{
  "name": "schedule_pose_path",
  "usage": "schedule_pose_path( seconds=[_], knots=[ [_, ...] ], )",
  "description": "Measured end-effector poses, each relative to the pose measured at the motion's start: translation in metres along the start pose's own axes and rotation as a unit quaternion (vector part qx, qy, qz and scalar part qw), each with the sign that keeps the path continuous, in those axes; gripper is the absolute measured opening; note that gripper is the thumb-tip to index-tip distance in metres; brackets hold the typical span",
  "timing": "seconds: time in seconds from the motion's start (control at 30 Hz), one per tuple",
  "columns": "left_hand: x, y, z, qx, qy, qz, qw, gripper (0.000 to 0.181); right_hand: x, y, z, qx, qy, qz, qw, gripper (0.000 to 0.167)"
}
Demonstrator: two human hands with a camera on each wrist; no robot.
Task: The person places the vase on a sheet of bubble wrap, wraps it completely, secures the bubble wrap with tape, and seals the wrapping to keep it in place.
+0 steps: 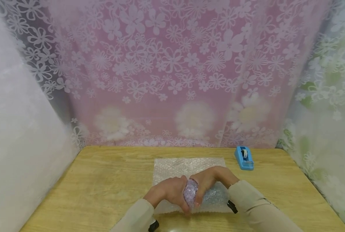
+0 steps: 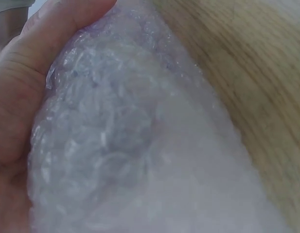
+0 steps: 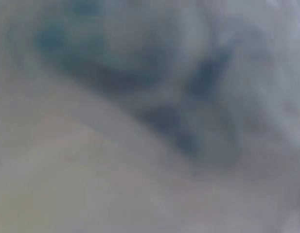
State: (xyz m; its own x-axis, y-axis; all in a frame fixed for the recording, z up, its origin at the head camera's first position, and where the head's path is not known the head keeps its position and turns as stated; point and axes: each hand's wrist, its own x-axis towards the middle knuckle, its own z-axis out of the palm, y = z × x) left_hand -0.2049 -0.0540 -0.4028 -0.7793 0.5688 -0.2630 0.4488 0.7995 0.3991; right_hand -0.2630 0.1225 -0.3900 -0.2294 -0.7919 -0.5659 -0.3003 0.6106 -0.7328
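Observation:
A sheet of clear bubble wrap [image 1: 172, 167] lies on the wooden table, with a purple object [image 1: 191, 192] wrapped in part of it. From the left side my left hand [image 1: 172, 191] grips the wrapped object, thumb and fingers curled round it. My right hand [image 1: 204, 183] holds it from the other side. In the left wrist view the bubble wrap [image 2: 115, 136] fills the middle, with the left hand [image 2: 18, 107] along its edge. Only blur shows in the right wrist view. What lies inside the wrap cannot be made out.
A blue tape dispenser [image 1: 245, 158] stands at the back right of the wooden table [image 1: 108, 180]. Flowered curtains hang behind the table and at both sides.

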Motion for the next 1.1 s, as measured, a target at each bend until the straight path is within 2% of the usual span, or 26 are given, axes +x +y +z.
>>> schedule_pose_path(
  seconds=[0.2, 0.3, 0.43, 0.5, 0.63, 0.73, 0.83, 0.97, 1.1],
  knots=[
    [0.002, 0.003, -0.001, 0.002, -0.015, -0.005, 0.9999, 0.069, -0.009, 0.003, 0.007, -0.015, 0.076, 0.073, 0.9943, 0.071],
    [0.004, 0.004, -0.001, -0.002, -0.023, -0.008, 0.9997, 0.068, -0.015, 0.004, 0.010, -0.045, 0.109, 0.108, 0.9871, 0.079],
    [0.005, 0.005, -0.003, 0.001, -0.028, -0.022, 0.9994, 0.068, -0.022, 0.000, 0.015, -0.107, 0.164, 0.120, 0.9732, 0.088],
    [0.005, 0.004, -0.003, 0.007, -0.027, -0.028, 0.9992, 0.070, -0.026, -0.003, 0.018, -0.136, 0.199, 0.112, 0.9641, 0.094],
    [0.006, 0.004, -0.003, 0.008, -0.028, -0.029, 0.9992, 0.074, -0.033, -0.009, 0.031, -0.187, 0.265, 0.065, 0.9437, 0.099],
    [0.006, 0.004, -0.003, 0.005, -0.028, -0.030, 0.9991, 0.078, -0.037, -0.014, 0.046, -0.221, 0.310, 0.029, 0.9240, 0.098],
    [0.007, 0.005, -0.005, 0.007, -0.030, -0.036, 0.9989, 0.084, -0.039, -0.018, 0.062, -0.253, 0.346, 0.009, 0.9036, 0.097],
    [0.007, 0.005, -0.006, 0.009, -0.032, -0.041, 0.9986, 0.089, -0.038, -0.018, 0.080, -0.290, 0.379, 0.004, 0.8789, 0.098],
    [0.007, 0.003, -0.006, -0.010, -0.032, -0.032, 0.9989, 0.082, -0.030, -0.011, 0.090, -0.327, 0.401, 0.015, 0.8553, 0.101]
  ],
)
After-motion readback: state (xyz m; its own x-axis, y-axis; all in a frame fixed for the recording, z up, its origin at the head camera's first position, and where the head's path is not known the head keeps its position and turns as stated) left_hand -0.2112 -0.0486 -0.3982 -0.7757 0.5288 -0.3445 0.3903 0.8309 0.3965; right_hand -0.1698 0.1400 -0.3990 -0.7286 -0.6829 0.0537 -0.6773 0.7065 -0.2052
